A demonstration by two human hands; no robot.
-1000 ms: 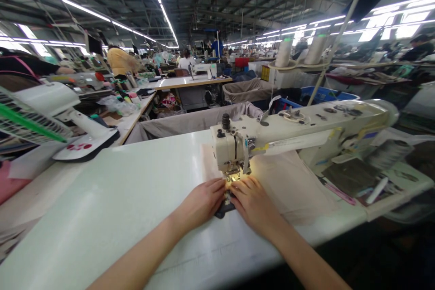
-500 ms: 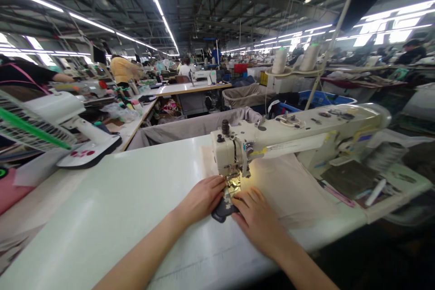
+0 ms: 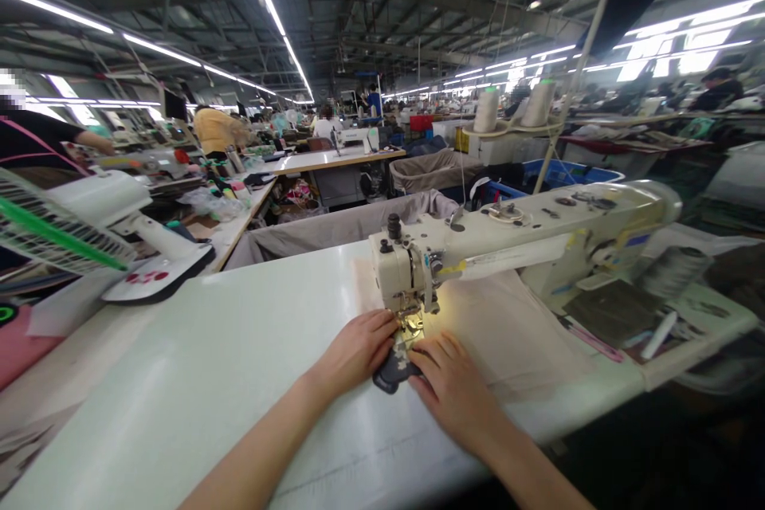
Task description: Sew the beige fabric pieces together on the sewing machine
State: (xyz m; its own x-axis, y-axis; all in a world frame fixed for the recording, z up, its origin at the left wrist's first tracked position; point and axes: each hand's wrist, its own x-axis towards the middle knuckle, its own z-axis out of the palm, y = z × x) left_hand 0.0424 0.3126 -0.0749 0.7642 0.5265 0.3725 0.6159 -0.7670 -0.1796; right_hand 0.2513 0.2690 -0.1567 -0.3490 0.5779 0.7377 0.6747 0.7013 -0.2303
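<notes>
A cream sewing machine (image 3: 514,235) stands on a white table (image 3: 197,366), its lamp lighting the needle area. A small dark fabric piece (image 3: 391,370) lies under the presser foot. My left hand (image 3: 357,351) lies flat to the left of the piece, fingers touching its edge beside the needle. On the piece's right side my right hand (image 3: 454,386) presses down, fingers pointing at the foot. A pale beige cloth (image 3: 514,335) is spread under the machine's arm.
A white desk fan (image 3: 89,227) stands at the table's left. A grey fabric bin (image 3: 335,223) runs behind the table. Thread cones (image 3: 487,107) sit on a stand at the back right. Tools lie on a tray (image 3: 657,331) at right. Other people work at distant tables.
My right hand has slid back toward me, away from the needle. The dark piece now shows more between my hands. The view has tilted slightly.
</notes>
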